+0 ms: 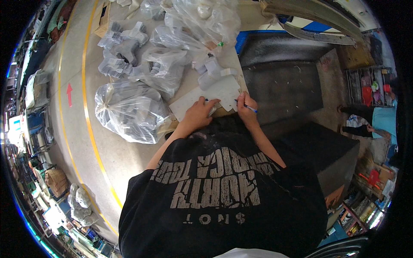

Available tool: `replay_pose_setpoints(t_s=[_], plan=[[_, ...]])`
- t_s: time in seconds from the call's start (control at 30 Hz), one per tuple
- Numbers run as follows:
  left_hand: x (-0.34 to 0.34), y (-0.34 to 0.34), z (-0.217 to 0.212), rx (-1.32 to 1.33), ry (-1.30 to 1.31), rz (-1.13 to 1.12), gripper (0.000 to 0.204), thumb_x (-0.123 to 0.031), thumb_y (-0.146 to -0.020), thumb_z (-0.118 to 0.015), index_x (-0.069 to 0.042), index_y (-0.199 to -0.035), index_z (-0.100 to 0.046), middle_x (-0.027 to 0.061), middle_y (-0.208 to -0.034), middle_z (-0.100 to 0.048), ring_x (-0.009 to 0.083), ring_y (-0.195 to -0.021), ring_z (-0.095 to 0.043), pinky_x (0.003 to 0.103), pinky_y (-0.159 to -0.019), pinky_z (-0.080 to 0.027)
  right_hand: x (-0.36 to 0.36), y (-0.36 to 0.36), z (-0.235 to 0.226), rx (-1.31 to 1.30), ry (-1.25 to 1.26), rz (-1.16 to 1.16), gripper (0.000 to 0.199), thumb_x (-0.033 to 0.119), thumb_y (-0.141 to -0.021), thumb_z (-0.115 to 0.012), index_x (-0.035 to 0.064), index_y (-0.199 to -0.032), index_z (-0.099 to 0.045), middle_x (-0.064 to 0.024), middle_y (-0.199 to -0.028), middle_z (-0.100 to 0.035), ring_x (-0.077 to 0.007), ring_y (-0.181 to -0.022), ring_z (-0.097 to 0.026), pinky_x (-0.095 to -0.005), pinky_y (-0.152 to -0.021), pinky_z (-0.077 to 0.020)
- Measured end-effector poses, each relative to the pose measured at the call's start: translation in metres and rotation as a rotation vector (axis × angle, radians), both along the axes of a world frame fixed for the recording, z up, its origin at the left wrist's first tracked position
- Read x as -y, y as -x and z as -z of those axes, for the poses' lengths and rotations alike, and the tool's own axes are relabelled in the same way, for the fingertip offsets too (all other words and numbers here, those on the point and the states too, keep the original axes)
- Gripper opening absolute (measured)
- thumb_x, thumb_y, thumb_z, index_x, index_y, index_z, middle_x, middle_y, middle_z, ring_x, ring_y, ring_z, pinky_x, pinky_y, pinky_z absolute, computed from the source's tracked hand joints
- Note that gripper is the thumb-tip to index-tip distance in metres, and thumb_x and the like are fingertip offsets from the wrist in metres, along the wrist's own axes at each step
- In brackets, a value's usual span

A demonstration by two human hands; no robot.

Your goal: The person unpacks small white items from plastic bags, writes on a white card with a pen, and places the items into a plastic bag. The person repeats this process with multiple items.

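Observation:
White paper sheets (pixel 226 91) lie on the near end of a work surface in front of me. My right hand (pixel 247 109) is closed round a blue pen (pixel 251 108), its tip end over the right edge of the paper. Resting on the sheets' near side is my left hand (pixel 198 115), fingers apart, with a small dark blue spot by the fingertips that I cannot make out. Just beyond the paper stands a grey moulded plastic part (pixel 213 74), touching or very near the far edge of the sheets.
A tied clear plastic bag (pixel 129 112) of grey parts sits at the left, with more bagged parts (pixel 165 71) and loose grey parts (pixel 118 60) beyond it. A dark, box-like bin (pixel 282 86) stands at the right. Another person (pixel 383 122) is at the far right.

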State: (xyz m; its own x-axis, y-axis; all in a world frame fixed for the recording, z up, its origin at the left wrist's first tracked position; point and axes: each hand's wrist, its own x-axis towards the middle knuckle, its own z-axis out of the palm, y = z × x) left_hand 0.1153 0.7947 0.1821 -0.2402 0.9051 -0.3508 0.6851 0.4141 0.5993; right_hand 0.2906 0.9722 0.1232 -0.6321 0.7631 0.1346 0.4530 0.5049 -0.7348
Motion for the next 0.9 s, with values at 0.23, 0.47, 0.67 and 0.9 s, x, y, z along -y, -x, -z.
replay_pose_setpoints(t_s=[0.23, 0.47, 0.67, 0.9], plan=[[0.0, 0.0, 0.004, -0.001, 0.009, -0.004, 0.082, -0.014, -0.08, -0.078, -0.035, -0.154, -0.047, 0.0204, -0.126, -0.053, 0.0434, -0.111, -0.066, 0.052, -0.091, -0.059, -0.001, -0.002, 0.004, -0.016, 0.035, 0.012, 0.033, 0.027, -0.111, -0.051, 0.0029, -0.09, -0.06, -0.0211, -0.072, -0.063, -0.0408, -0.064, -0.066, -0.0479, -0.061, -0.0514], [-0.001, 0.001, 0.003, 0.008, 0.018, 0.001, 0.082, -0.014, -0.081, -0.077, -0.035, -0.154, -0.048, 0.0205, -0.125, -0.053, 0.0431, -0.108, -0.067, 0.051, -0.091, -0.059, 0.0, 0.001, -0.005, -0.001, -0.034, 0.008, 0.034, 0.025, -0.112, -0.05, 0.0019, -0.088, -0.059, -0.021, -0.071, -0.062, -0.0391, -0.064, -0.066, -0.0463, -0.06, -0.0509], [-0.001, 0.001, 0.002, 0.012, 0.017, 0.004, 0.081, -0.014, -0.081, -0.077, -0.034, -0.154, -0.047, 0.0212, -0.125, -0.053, 0.0439, -0.108, -0.067, 0.051, -0.092, -0.058, -0.001, 0.0, 0.002, -0.04, -0.042, -0.006, 0.033, 0.023, -0.111, -0.051, 0.0014, -0.088, -0.059, -0.0197, -0.069, -0.062, -0.0371, -0.062, -0.065, -0.0456, -0.058, -0.0505], [0.0, 0.001, 0.001, 0.006, 0.006, 0.0, 0.081, -0.014, -0.081, -0.077, -0.034, -0.154, -0.047, 0.0216, -0.125, -0.053, 0.0445, -0.108, -0.067, 0.052, -0.092, -0.058, -0.002, 0.0, -0.001, -0.022, -0.035, 0.029, 0.031, 0.022, -0.11, -0.053, 0.0016, -0.088, -0.061, -0.0211, -0.072, -0.065, -0.0388, -0.066, -0.068, -0.0465, -0.06, -0.0518]])
